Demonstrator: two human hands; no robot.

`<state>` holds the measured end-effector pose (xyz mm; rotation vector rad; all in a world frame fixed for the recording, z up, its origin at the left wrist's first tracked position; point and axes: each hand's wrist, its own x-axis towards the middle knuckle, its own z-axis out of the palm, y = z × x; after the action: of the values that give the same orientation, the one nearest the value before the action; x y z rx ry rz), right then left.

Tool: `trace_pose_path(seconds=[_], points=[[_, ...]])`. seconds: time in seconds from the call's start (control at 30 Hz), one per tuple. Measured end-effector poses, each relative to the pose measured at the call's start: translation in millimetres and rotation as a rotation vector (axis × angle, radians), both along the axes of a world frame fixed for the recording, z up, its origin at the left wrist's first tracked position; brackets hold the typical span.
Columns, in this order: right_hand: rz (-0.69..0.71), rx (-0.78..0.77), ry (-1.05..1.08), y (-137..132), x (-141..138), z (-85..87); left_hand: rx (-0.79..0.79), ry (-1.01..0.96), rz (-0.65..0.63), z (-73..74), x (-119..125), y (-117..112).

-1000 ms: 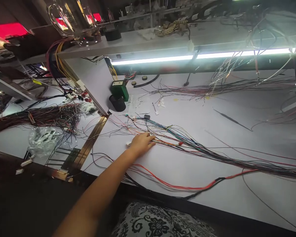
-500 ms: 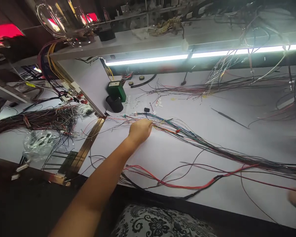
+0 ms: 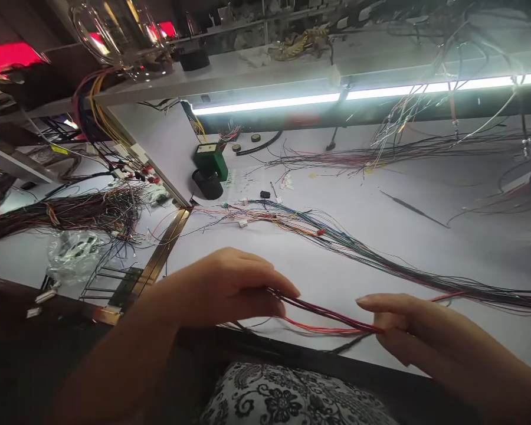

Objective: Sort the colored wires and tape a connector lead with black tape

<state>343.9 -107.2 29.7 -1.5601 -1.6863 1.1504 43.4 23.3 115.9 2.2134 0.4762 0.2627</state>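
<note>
Both bare hands are now together over the lower centre of the frame, a clear change from half a second ago, when the left hand point(image 3: 230, 283) was up at the middle of the picture among the wire ends and the right hand point(image 3: 420, 327) was only a blur at the right edge. Between them runs a short bunch of thin dark-red wires point(image 3: 327, 310), held above the white tabletop point(image 3: 292, 260): the left thumb and fingers are closed around one part of it, and the right fingertips pinch it farther to the right, the two hands standing apart with the bunch stretched almost straight from one to the other. Just below it, bright orange-red wires point(image 3: 310, 327) run toward the right fingertips; whether these are gripped too cannot be told. The long bundle of thin multicoloured wires point(image 3: 380, 265), sweeping from the centre to the right edge, now lies with no hand on it, its small white plastic connector point(image 3: 243, 224) and small red plastic connector point(image 3: 321, 232) in plain view near the centre. A small black rectangular connector point(image 3: 265, 194) lies just above the bundle's left part. For the work in hand, this seems to mean that attention has passed from the large bundle to the dark-red bunch, which both hands now appear to control.
</note>
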Motion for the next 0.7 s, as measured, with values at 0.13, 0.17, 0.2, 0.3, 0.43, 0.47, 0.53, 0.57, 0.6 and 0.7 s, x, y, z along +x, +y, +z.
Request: trace_pose_path(seconds=[0.13,0.17,0.2,0.3,0.43,0.47,0.53,0.57,0.6,0.7], points=[[0.248,0.037,-0.157,15.2,7.3,-23.8,0.429,0.149,0.142,21.7,-39.6,6.4],[0.272,0.026,-0.181,18.0,10.0,-32.1,0.512,0.213,0.172,16.8,-46.6,8.2],[0.283,0.007,-0.207,19.5,12.9,-41.3,0.57,0.277,0.193,6.9,-53.5,11.5],[0.304,-0.076,-0.306,15.8,20.7,-72.2,0.609,0.446,0.225,-43.8,-79.3,30.4],[0.329,-0.178,-0.344,5.1,23.3,-103.4,0.489,0.57,0.436,-94.9,-123.5,53.2],[0.338,-0.195,-0.329,3.8,22.4,-106.9,0.473,0.561,0.508,-96.1,-133.1,54.1],[0.35,-0.217,-0.306,3.5,19.4,-108.2,0.449,0.467,0.702,-87.1,-148.0,50.8],[0.349,-0.222,-0.304,4.1,17.7,-106.6,0.449,0.42,0.782,-80.0,-153.4,48.0],[0.349,-0.221,-0.31,5.0,15.9,-103.9,0.453,0.407,0.826,-73.3,-157.8,45.4],[0.402,-0.19,-0.322,8.1,13.2,-92.3,0.436,0.698,0.657,-67.9,-167.4,42.7]])
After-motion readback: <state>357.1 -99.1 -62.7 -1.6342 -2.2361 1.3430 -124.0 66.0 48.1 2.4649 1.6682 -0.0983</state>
